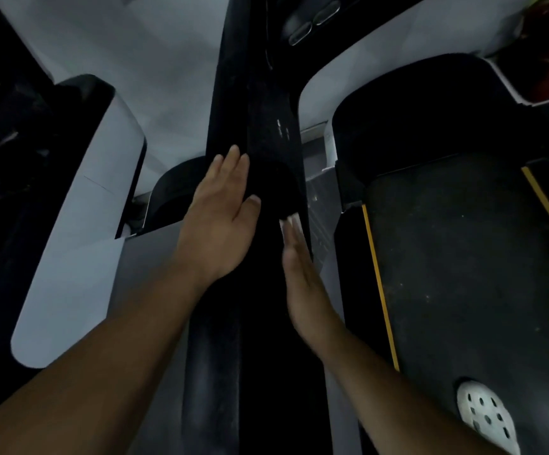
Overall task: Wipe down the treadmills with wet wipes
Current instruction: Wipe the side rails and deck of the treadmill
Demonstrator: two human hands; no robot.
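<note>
Fingers (233,165) of the left hand (220,221) lie straight and close together, flat against the left side of a black treadmill rail (266,133) that runs up the middle of the head view. The right hand (299,274) is straight-fingered too, edge-on at the rail's right side. Pale flecks at its fingertips (291,221) may be nails or a wet wipe; which cannot be told. Right of the rail lies the treadmill belt (463,274), edged by yellow stripes (380,284), with a white perforated shoe (486,418) at its near end. A pale grey shroud (86,208) stands left.
</note>
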